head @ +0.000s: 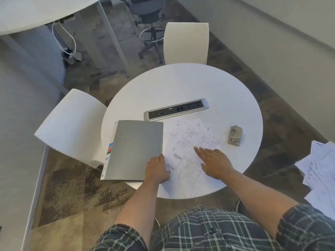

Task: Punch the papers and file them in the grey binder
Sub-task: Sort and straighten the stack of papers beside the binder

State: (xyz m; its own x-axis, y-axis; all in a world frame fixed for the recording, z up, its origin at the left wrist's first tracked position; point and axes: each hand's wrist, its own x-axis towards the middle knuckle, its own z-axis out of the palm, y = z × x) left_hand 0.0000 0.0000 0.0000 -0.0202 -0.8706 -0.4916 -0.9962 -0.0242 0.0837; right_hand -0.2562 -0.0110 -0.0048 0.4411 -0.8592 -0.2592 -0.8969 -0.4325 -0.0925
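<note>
Right hand [215, 163]: fingers spread flat on papers [188, 151]. Left hand [157, 169]: loosely curled fingers resting at papers' left edge, touching closed grey binder [134, 149]. Hole punch [235, 135]: right of papers, apart. Power strip [176, 109]: behind papers.

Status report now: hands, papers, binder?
Left hand on grey binder edge, right hand flat on papers. Binder closed. Punch untouched.

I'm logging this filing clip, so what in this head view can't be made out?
- Papers: print too small; sheet count hidden by overlap.
- Grey binder: closed, so its rings are hidden.
- Left hand: fingertips hidden at the binder's edge.
- Hole punch: details too small.
- Paper stack: cut off by the right edge.
</note>
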